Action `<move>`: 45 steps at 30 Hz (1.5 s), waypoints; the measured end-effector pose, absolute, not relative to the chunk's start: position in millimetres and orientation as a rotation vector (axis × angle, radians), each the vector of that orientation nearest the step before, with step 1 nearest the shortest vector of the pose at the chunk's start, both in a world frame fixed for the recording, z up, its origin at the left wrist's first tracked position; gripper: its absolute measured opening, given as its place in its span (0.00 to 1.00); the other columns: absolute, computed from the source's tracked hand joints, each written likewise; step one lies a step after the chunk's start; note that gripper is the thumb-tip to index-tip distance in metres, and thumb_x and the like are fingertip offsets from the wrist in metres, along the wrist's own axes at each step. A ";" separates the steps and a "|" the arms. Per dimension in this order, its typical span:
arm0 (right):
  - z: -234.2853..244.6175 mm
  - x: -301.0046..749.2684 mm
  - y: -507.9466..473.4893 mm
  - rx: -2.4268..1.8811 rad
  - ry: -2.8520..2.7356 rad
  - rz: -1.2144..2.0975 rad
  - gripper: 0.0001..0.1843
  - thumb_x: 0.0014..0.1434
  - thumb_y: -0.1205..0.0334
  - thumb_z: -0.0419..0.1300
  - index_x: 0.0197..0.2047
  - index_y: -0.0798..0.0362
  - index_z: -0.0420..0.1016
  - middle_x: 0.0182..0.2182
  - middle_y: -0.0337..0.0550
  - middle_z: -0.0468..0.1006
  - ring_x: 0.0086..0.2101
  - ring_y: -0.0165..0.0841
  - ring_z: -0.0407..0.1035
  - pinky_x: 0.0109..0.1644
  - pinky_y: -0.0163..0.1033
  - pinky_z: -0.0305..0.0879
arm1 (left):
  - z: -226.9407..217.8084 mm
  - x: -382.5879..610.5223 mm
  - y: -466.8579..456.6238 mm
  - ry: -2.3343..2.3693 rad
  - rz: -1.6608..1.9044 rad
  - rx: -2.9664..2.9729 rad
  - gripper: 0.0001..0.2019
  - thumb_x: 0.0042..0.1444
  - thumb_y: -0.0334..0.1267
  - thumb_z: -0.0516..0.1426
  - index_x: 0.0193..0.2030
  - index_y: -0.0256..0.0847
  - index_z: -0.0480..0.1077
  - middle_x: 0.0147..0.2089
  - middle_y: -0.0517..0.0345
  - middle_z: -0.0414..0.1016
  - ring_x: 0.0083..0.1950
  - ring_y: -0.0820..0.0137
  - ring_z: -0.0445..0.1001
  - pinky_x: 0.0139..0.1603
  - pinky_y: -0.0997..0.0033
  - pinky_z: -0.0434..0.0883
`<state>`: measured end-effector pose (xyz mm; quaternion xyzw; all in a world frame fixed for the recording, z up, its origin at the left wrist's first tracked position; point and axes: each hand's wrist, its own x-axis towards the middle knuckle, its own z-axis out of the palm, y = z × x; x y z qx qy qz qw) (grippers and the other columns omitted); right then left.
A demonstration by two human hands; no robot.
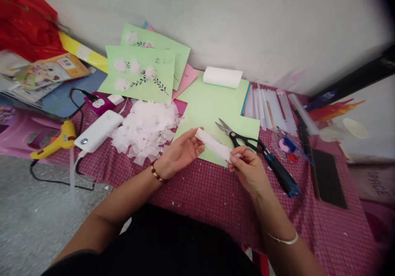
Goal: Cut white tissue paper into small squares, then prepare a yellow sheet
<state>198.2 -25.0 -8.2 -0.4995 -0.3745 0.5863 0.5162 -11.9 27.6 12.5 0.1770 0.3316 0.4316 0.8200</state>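
Note:
Both my hands hold a folded strip of pale tissue paper over the red checked cloth. My left hand pinches its left end, fingers closed on it. At the strip's right end, my right hand grips it between thumb and fingers. Black-handled scissors lie just behind the strip on a light green sheet. A heap of small pale pink tissue pieces sits left of my left hand.
Green cards with tissue flowers lean against the wall. A white roll lies at the back. A white power bank, a yellow glue gun, white strips, a dark phone and blue-handled tools surround the work area.

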 end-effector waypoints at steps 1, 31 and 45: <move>-8.7 197.6 -25.1 -1.201 -0.900 1.406 0.07 0.48 0.60 0.68 0.31 0.49 0.74 0.20 0.32 0.69 0.20 0.27 0.65 0.24 0.33 0.62 | 9.0 -8.2 25.2 0.673 0.858 0.282 0.15 0.58 0.45 0.59 0.46 0.36 0.71 0.34 0.58 0.72 0.32 0.76 0.71 0.34 0.76 0.69; 2.3 196.4 -32.9 -1.373 -1.399 1.097 0.11 0.55 0.64 0.61 0.43 0.46 0.76 0.40 0.42 0.74 0.28 0.31 0.65 0.27 0.36 0.61 | 2.8 -4.7 13.6 0.512 0.799 0.321 0.18 0.55 0.34 0.60 0.53 0.36 0.70 0.51 0.45 0.77 0.52 0.66 0.75 0.55 0.67 0.68; 0.2 200.2 -33.2 -1.315 -1.938 0.793 0.18 0.60 0.64 0.57 0.54 0.47 0.71 0.46 0.46 0.78 0.41 0.38 0.73 0.47 0.44 0.70 | -3.1 -1.7 14.5 0.763 0.702 0.444 0.09 0.48 0.32 0.66 0.36 0.34 0.75 0.34 0.55 0.78 0.30 0.76 0.74 0.26 0.79 0.69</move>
